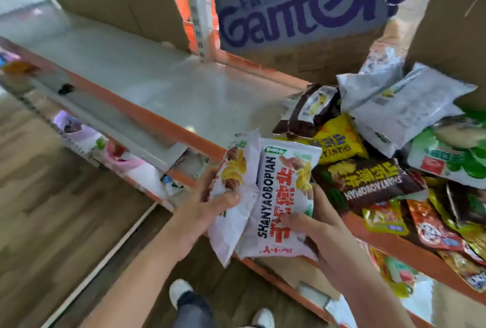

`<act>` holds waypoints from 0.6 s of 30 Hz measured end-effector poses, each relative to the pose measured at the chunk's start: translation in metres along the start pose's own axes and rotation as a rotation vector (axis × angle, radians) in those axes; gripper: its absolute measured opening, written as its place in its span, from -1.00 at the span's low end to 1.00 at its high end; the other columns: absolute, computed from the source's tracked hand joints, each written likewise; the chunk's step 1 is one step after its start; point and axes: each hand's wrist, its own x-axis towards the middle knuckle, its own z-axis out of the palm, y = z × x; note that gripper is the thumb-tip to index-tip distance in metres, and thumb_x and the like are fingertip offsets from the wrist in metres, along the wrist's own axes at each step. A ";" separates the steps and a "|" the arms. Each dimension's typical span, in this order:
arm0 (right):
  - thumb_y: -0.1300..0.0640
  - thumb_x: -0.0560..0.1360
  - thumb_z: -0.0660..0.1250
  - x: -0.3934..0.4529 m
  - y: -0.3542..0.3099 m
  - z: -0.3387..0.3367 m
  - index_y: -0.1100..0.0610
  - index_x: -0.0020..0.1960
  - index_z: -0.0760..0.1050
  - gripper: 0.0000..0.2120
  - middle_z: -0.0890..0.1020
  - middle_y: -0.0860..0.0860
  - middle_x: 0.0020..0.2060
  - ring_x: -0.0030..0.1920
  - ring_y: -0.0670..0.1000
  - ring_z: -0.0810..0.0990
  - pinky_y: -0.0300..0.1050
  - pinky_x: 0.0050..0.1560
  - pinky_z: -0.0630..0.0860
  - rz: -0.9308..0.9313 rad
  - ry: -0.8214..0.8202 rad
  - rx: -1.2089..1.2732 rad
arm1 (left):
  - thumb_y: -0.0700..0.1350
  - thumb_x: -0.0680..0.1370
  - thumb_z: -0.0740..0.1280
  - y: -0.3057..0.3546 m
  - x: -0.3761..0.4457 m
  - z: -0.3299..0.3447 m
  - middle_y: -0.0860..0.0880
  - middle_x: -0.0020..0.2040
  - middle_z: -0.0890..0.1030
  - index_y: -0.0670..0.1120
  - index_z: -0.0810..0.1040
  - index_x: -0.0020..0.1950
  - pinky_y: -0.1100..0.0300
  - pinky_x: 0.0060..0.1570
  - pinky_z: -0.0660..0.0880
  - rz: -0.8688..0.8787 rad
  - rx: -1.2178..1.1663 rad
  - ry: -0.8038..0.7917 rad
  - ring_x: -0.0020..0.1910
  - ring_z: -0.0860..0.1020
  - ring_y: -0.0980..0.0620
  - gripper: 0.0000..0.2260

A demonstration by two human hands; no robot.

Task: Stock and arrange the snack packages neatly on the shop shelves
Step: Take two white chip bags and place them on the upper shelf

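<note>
Two white sneakers (181, 292) are showing at six o'clock, closest to the camera, on the wood-look floor (52, 209). Just above them both forearms are reaching up toward the centre. The left hand (207, 196) is gripping a white snack bag (234, 196), thumb curled across its front and fingers hidden behind it. The right hand (313, 225) is holding a second white bag (284, 196) printed SHANYAOBOPIAN, thumb pressing on its lower front and fingers wrapped behind. The two bags are overlapping edge to edge, their long axes running from about six to twelve o'clock, tops pointing away from the person.

What the placing seems to turn on is the bare grey shelf (171, 85), which is lying at ten to eleven o'clock from the bags, beyond its orange front lip; the left hand is nearer to it. At two to three o'clock a jumbled pile is waiting: a yellow bag (339, 141), a dark brown bag (373, 183), pale silvery bags (405, 106) and green ones (452, 156). A cardboard box (302, 12) with purple lettering is standing at twelve o'clock, at the back of the shelf. The frame is motion-blurred, so finer print is unreadable.
</note>
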 end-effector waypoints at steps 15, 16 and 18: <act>0.33 0.37 0.44 0.134 0.055 0.196 0.16 0.14 0.46 -0.63 0.71 0.05 -0.13 -0.16 0.09 0.70 -0.18 -0.30 0.59 0.268 -0.340 -0.420 | 0.35 0.14 0.44 -0.055 -0.067 -0.171 0.11 -0.03 0.67 0.04 0.45 0.21 0.30 -0.21 0.53 -0.191 -0.254 0.678 -0.09 0.65 0.14 -0.27; 0.31 0.36 0.45 0.142 0.059 0.211 0.18 0.13 0.48 -0.63 0.71 0.06 -0.14 -0.17 0.09 0.70 -0.17 -0.30 0.59 0.288 -0.347 -0.453 | 0.41 0.19 0.41 -0.056 -0.068 -0.184 0.09 -0.01 0.67 0.05 0.44 0.22 0.24 -0.17 0.54 -0.209 -0.283 0.705 -0.06 0.65 0.12 -0.28; 0.30 0.35 0.46 0.158 0.068 0.242 0.20 0.14 0.48 -0.62 0.71 0.09 -0.13 -0.17 0.12 0.69 -0.08 -0.26 0.61 0.314 -0.361 -0.496 | 0.38 0.31 0.34 -0.055 -0.072 -0.210 0.01 0.01 0.67 0.04 0.41 0.25 0.11 -0.08 0.56 -0.239 -0.364 0.709 -0.05 0.65 0.02 -0.36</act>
